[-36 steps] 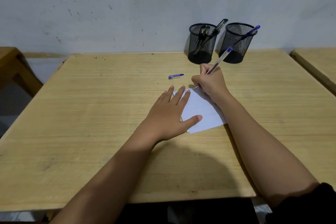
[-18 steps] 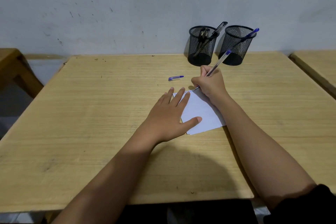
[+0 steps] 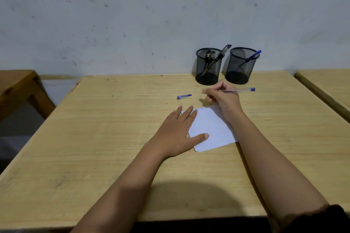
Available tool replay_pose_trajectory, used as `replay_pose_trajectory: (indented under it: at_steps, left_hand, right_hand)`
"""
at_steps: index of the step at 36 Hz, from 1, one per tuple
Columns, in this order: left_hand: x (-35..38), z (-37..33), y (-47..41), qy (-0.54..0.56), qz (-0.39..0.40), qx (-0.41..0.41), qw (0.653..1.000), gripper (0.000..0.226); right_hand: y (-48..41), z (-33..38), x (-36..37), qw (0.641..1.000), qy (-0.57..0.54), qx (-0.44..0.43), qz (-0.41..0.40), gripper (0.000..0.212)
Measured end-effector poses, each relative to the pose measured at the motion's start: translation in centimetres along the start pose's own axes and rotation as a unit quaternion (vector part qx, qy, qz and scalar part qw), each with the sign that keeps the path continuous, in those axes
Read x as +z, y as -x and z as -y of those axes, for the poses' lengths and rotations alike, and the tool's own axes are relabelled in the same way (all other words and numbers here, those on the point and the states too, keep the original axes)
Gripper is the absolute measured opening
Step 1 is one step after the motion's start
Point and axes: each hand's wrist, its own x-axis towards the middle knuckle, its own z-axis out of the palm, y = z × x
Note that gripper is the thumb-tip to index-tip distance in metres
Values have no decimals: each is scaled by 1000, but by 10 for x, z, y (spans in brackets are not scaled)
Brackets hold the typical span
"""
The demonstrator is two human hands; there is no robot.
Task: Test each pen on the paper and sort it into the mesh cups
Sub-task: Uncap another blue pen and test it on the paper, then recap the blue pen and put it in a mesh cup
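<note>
Pen (image 3: pixel 236 91) lifted — cups (image 3: pixel 201 73) hold pens (image 3: pixel 252 56).

Up at the back, a pale grey wall (image 3: pixel 132 15), scuffed and flecked with dark marks all over. In front of it the light wooden counter (image 3: pixel 85 147), grain running side to side, reaching back towards the wall. A broad shadow (image 3: pixel 189 195) lies along its near edge. Off to the left, a darker wooden table (image 3: pixel 17 83) with a slanted leg, dim floor (image 3: pixel 15 138) below it. On the right, the corner of another pale table (image 3: pixel 327 85), just beside the counter
</note>
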Motion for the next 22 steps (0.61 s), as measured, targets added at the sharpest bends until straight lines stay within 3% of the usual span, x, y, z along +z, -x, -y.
replay_pose_trajectory:
  at_steps: [9, 13, 16, 18, 21, 22]
  left_hand:
    - [-8, 2, 3, 38, -6, 37, 999, 74]
    - [-13, 3, 1, 82, 15, 57, 995, 78]
    - [-21, 6, -7, 124, -14, 51, 991, 79]
    - [-30, 9, -15, 152, -50, 32, 987, 67]
    - [-45, 14, -30, 155, -102, -22, 982, 22]
    - [-49, 16, -36, 137, -115, -38, 983, 19]
  right_hand:
    - [1, 19, -8, 997, 23, 14, 67, 13]
    - [0, 28, -17, 998, 26, 2, 59, 12]
    - [1, 37, -22, 998, 13, 2, 54, 13]
    - [0, 43, -24, 999, 11, 5, 53, 13]
    - [-1, 49, -26, 999, 11, -2, 52, 13]
    - [-1, 50, -26, 998, 9, -4, 54, 14]
